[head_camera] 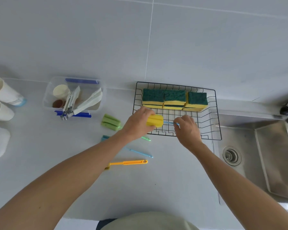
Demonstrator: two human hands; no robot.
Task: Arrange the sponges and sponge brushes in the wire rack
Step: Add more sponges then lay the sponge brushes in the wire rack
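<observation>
Half hidden under the left forearm: a green brush [111, 122], a pale blue brush [140, 153] and an orange-handled one [128, 162], heads partly cut off. Left hand [137, 124] clasped round a ribbed yellow foam brush head [154, 120] — thin blue stem pinched by the right hand [187, 128] — over the black wire rack [218, 113]'s 7 o'clock edge. Green-topped yellow sponges [175, 97] blocked along 12 o'clock.

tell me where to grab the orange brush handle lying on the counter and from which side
Take the orange brush by the wide flat part of its handle near the looped end, coming straight down from above. It lies flat and clear there, while its head end is tucked under the left forearm, so pinch its long edges with the fingers.
</observation>
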